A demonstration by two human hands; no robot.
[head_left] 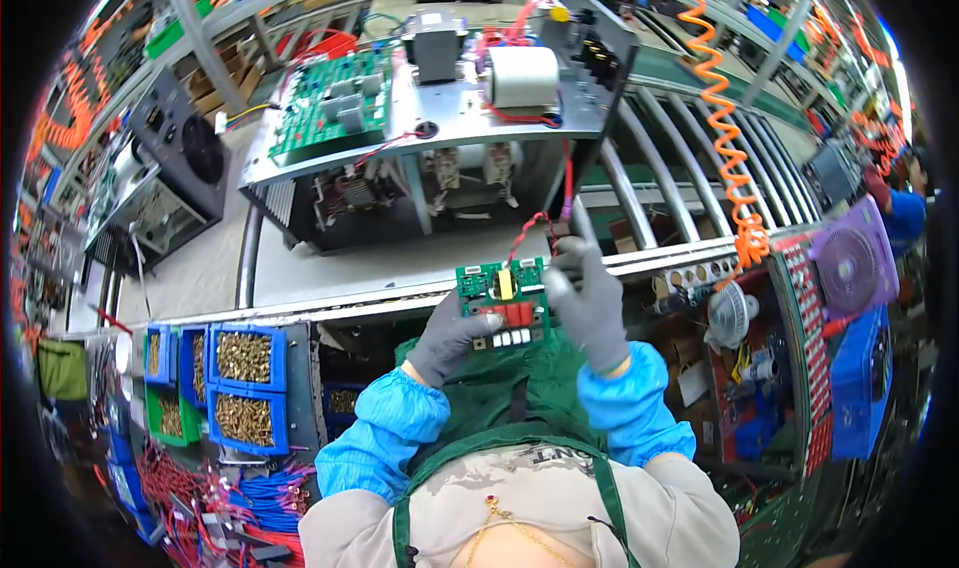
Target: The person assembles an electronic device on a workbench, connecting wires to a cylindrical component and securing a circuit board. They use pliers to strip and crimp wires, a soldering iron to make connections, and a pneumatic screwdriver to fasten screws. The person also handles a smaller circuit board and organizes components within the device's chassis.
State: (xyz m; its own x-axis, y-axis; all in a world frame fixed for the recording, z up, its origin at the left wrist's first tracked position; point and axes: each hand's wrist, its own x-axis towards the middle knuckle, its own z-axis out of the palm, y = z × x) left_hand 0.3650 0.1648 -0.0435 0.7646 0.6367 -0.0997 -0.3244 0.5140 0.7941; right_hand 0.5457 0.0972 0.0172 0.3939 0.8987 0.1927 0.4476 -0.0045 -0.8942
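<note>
L hand gripping green PCB at its L edge, thumb on top; R hand curling by R edge, near red wire; can't tell if pinching it.

The person wears grey gloves, blue oversleeves, green apron and gold necklace.

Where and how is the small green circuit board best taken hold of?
Probably grip the flat circuit board by its right edge, right hand coming from the right: the left hand holds its left side, and a yellow component and red parts occupy its middle.
</note>
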